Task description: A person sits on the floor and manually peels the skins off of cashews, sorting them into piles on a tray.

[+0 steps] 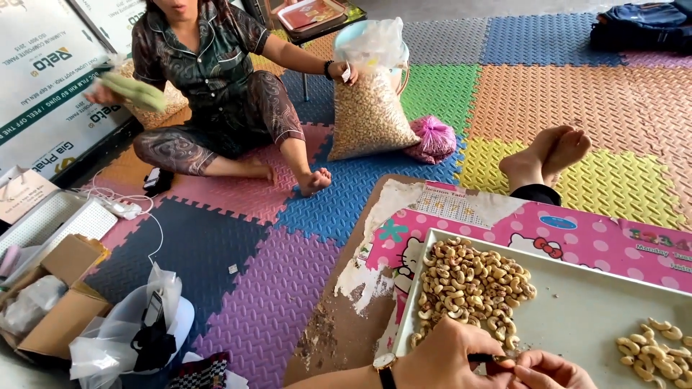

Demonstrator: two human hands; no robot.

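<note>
Shallow grey metal tray (577, 317) on a low pink patterned table (577, 238): large heap of pale curved cashew kernels (472, 284), smaller pile of cashews (652, 353) at right. Left hand (443, 360), wristwatch on wrist, and right hand (548, 371) meet at the tray's near edge, pinching a thin dark tool (484, 358). Seated person's hand (346, 72) grips a clear plastic sack of cashews (367, 108) on multicoloured foam floor mats (577, 94).

1. A thin dark tool (481, 358) lies level, pinched between both hands at the lower edge, over the tray's near rim.
2. A heap of pale, curved cashew nuts (472, 286) sits just beyond on the metal tray (577, 310).
</note>
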